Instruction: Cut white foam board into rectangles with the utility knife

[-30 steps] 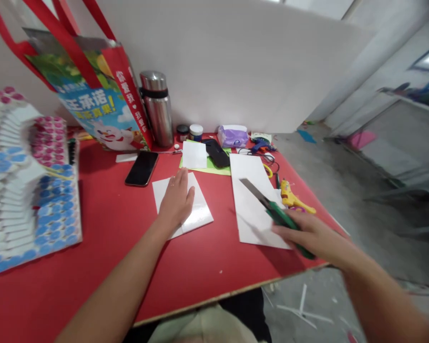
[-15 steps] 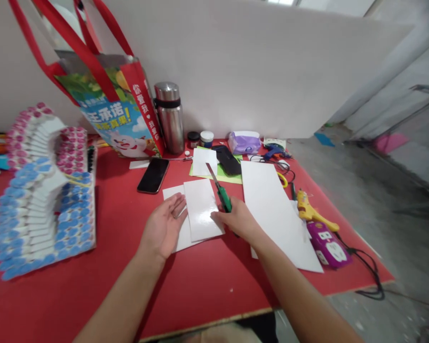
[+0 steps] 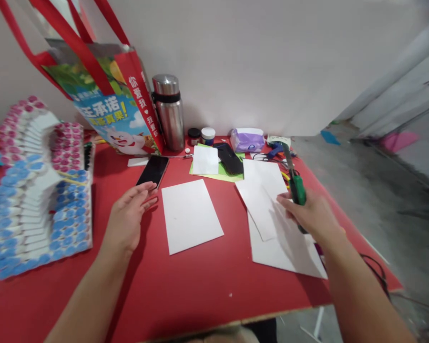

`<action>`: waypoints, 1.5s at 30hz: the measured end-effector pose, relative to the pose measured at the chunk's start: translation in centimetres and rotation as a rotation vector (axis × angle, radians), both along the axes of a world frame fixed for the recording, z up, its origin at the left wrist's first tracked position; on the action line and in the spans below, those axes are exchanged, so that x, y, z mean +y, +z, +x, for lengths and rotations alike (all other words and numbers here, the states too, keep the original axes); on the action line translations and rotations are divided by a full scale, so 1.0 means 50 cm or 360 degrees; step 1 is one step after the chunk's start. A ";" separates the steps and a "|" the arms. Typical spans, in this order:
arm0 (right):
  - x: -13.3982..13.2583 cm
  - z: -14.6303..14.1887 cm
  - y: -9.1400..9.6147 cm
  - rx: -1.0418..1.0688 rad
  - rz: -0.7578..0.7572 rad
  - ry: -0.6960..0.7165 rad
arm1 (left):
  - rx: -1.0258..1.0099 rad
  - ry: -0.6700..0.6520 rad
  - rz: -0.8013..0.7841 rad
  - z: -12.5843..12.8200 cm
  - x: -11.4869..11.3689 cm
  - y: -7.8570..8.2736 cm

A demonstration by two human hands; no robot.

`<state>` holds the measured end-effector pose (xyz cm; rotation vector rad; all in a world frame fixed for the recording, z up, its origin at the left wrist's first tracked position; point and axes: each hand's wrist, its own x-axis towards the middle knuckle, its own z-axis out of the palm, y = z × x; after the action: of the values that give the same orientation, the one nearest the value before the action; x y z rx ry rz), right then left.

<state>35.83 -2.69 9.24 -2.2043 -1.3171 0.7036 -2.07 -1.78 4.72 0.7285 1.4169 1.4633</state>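
My right hand [image 3: 316, 214] is closed round the green utility knife [image 3: 299, 190], its blade out and pointing up and away. The thumb of that hand reaches to the right edge of a small white card [image 3: 255, 202], which overlaps a larger white board [image 3: 289, 255]; whether it grips the card I cannot tell. My left hand [image 3: 128, 216] holds nothing, fingers apart, above the red table just in front of the black phone [image 3: 153, 170]. Between my hands another white card [image 3: 191, 216] lies flat on the table.
At the left stand pieces with rows of blue and pink rolls [image 3: 39, 219]. Behind are a shopping bag [image 3: 110, 114], a steel thermos [image 3: 170, 114], two small jars [image 3: 208, 136], a purple tissue pack [image 3: 248, 140] and a black pouch [image 3: 230, 159]. The table's right edge drops to the floor.
The small card has moved right, from on top of the other card onto the larger board, along with my right hand and the knife. My left hand has drawn back left, off the cards.
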 end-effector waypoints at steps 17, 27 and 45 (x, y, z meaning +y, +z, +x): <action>-0.020 -0.214 -0.073 0.1624 -0.0133 0.0275 | -0.0263 -0.0507 -0.0374 0.043 0.013 -0.014; 0.042 -0.190 -0.080 0.1354 0.0364 0.0226 | -0.0420 -0.0686 -0.0180 0.075 0.056 -0.020; 0.054 -0.175 -0.126 0.2100 0.0106 0.0138 | -0.0306 -0.0545 0.0133 0.063 0.049 -0.071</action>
<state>27.09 -0.02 2.96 -1.0912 -0.6640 1.6714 1.09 0.67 1.16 0.8144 1.0328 1.2902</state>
